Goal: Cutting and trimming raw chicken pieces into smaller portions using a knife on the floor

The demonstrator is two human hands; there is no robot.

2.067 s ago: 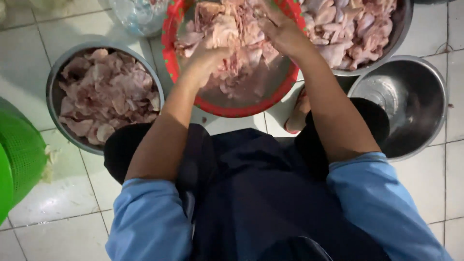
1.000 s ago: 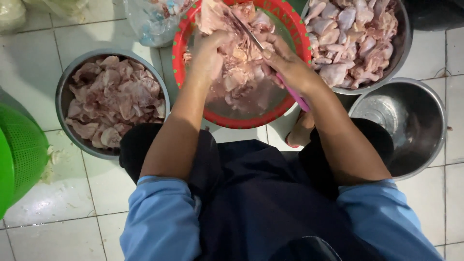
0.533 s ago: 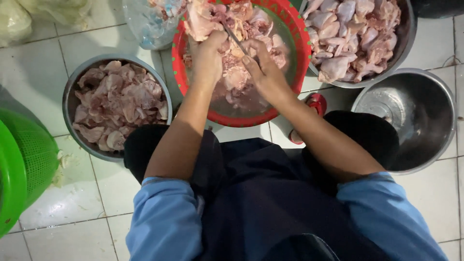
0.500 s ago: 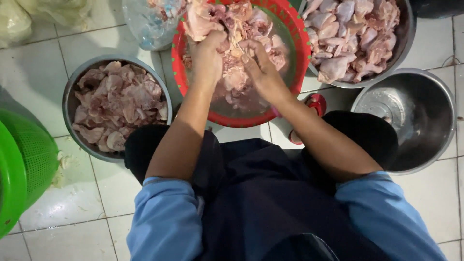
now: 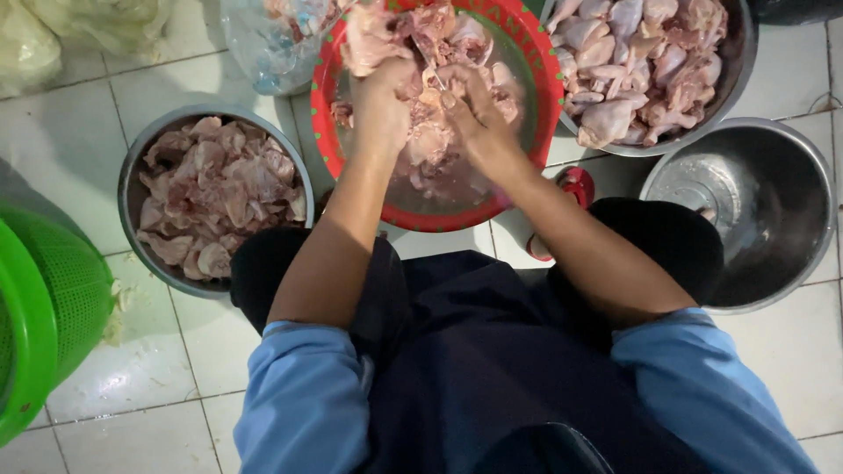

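Observation:
A red plastic basin (image 5: 536,132) on the tiled floor holds raw chicken pieces in cloudy water. My left hand (image 5: 382,96) is closed on a raw chicken piece (image 5: 369,35) lifted at the basin's far left side. Just to its right, my right hand (image 5: 479,123) has its fingers curled on the same meat, so the two hands almost touch. A thin pale sliver between them could be a blade, but I cannot tell. My knees, in dark trousers, flank the basin.
A steel bowl (image 5: 132,184) of pale chicken pieces sits at the left. Another steel bowl (image 5: 738,83), full of chicken, is at the top right, with an empty steel bowl (image 5: 746,219) below it. Also in view are a green basket (image 5: 44,298), a plastic bag (image 5: 263,44) and a red sandal (image 5: 575,184).
A second ago my right hand held a pink-handled knife over the meat; the knife no longer shows. Both hands have closed together on one piece toward the basin's far left.

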